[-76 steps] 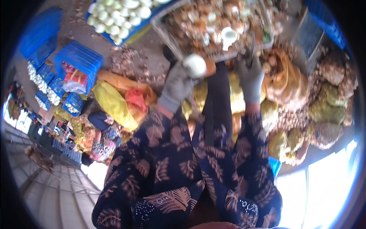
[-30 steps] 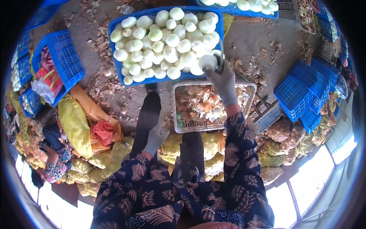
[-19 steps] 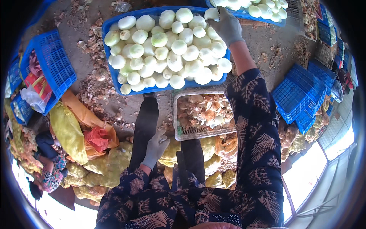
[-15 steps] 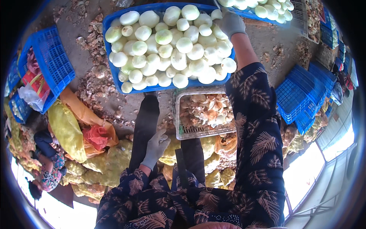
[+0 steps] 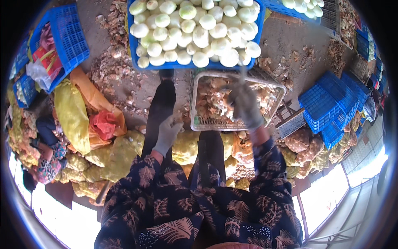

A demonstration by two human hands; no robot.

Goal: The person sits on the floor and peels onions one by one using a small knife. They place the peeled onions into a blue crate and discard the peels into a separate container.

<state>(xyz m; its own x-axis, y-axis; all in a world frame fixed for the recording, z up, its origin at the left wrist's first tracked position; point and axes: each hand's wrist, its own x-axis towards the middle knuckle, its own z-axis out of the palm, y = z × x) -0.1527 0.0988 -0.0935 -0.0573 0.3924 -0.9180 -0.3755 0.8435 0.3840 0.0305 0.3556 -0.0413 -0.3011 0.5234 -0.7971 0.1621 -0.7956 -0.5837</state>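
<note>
My right hand (image 5: 246,103), in a grey-white glove, is over a pale plastic crate (image 5: 199,123) of dry onion skins (image 5: 211,93). It is smeared by motion. A thin, pale, blade-like tool (image 5: 243,70) sticks up from its closed fingers; its exact kind is too blurred to tell. My left hand (image 5: 168,132), gloved too, hangs over my left leg, just left of the crate. Its fingers are loosely bent and apart, with nothing seen in them. Beyond both hands stands a blue crate (image 5: 155,67) heaped with peeled white onions (image 5: 200,36).
Another blue crate (image 5: 273,6) of onions is at the far right. Stacked blue crates (image 5: 321,101) stand at the right, a tilted blue crate (image 5: 72,37) at the left. Filled yellow net sacks (image 5: 118,159) lie behind me. A person (image 5: 49,153) sits at the lower left.
My right hand has come back from the onion crate's far right corner to above the skins. The onion crate sits higher in view. My left hand's fingers look less curled.
</note>
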